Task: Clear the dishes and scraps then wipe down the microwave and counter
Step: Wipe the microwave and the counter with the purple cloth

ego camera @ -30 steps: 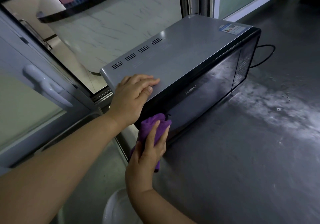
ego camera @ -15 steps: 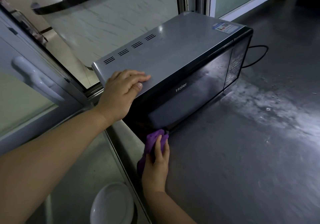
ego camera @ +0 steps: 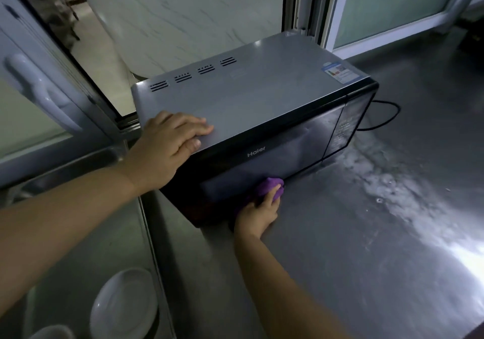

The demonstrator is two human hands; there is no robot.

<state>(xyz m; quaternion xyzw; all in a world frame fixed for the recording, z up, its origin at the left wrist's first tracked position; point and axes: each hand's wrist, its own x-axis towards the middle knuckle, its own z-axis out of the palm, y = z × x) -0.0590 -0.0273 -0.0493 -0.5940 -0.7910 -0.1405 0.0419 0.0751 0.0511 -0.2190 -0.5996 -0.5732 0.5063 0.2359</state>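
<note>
A silver-topped microwave (ego camera: pixel 262 95) with a black glass door stands on the steel counter (ego camera: pixel 366 247). My left hand (ego camera: pixel 167 145) lies flat on its top front-left corner, fingers straight and thumb over the edge. My right hand (ego camera: pixel 258 214) grips a purple cloth (ego camera: pixel 271 186) and presses it against the lower edge of the door, near the door's middle. White plates (ego camera: pixel 123 304) lie in the steel sink (ego camera: pixel 78 234) at the lower left.
A black power cord (ego camera: pixel 387 113) loops on the counter right of the microwave. Whitish smears and crumbs (ego camera: pixel 392 189) streak the counter on the right. A window frame with a white handle (ego camera: pixel 44 92) stands at the left, glass panes behind.
My right hand has slid the purple cloth down the door and then rightward along its lower edge. My left hand stays on the microwave's top corner.
</note>
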